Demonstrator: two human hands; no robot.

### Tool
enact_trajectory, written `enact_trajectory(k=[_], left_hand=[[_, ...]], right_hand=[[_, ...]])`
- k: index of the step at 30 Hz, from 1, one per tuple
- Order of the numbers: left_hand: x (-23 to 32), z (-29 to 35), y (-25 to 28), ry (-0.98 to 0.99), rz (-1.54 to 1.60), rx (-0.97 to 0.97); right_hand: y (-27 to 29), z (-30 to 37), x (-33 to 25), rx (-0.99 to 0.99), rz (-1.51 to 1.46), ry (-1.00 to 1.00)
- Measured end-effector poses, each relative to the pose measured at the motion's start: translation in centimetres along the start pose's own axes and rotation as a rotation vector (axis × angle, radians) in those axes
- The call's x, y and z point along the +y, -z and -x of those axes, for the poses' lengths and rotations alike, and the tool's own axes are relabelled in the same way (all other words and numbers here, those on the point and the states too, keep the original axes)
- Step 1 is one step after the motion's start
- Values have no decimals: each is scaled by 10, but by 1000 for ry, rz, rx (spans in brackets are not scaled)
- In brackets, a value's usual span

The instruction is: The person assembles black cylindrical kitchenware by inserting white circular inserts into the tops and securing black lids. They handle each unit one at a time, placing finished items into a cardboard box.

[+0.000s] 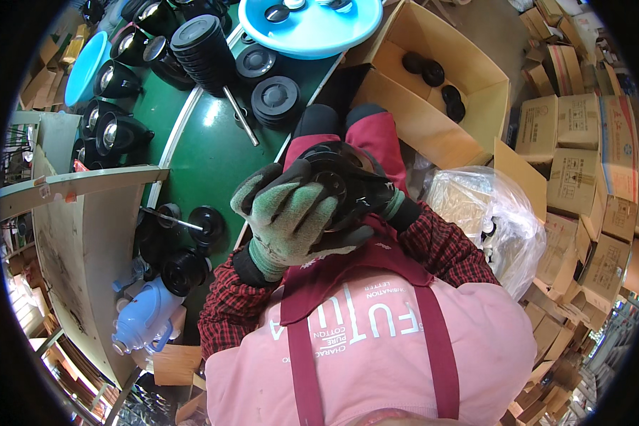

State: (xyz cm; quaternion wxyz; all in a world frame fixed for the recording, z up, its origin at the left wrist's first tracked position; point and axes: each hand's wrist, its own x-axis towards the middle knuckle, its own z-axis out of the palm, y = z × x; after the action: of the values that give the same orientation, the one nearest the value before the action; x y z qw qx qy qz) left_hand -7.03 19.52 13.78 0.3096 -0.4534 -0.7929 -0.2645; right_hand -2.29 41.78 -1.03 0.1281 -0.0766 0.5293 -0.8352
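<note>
Working beside the pale edge of the green table (199, 163), with bare tabletop to the left for moving and an open cardboard box (412, 106) ahead on the right. Holding a glossy black piece (358, 184) before the pink shirt (376, 341), curling the gloved left hand (287, 220) around its left side. Placing the right hand (390, 204) at its right, mostly hidden, showing too little to tell its grip.

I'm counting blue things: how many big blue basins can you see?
2. One blue basin is at the top middle, with small things inside. The other blue basin is at the upper left, next to a black pot. Others could be hidden.
</note>
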Motion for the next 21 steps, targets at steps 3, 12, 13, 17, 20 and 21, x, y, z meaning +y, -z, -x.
enact_trajectory(k=[3, 12, 13, 17, 20, 21], left_hand=[[-9, 5, -1, -74, -12, -33], [-21, 64, -27, 219, 528, -520], [-33, 69, -41, 286, 454, -430], [-142, 119, -138, 998, -209, -395], [-214, 150, -177, 1178, -217, -488], [-218, 144, -182, 1173, -98, -502]], right_hand=[[5, 2, -6, -29, 273, 125], [84, -30, -148, 170, 503, -46], [91, -32, -117, 228, 622, -55], [26, -34, -20, 309, 1539, -53], [26, -52, 5, 348, 1527, 37], [26, -48, 6, 399, 1511, 51]])
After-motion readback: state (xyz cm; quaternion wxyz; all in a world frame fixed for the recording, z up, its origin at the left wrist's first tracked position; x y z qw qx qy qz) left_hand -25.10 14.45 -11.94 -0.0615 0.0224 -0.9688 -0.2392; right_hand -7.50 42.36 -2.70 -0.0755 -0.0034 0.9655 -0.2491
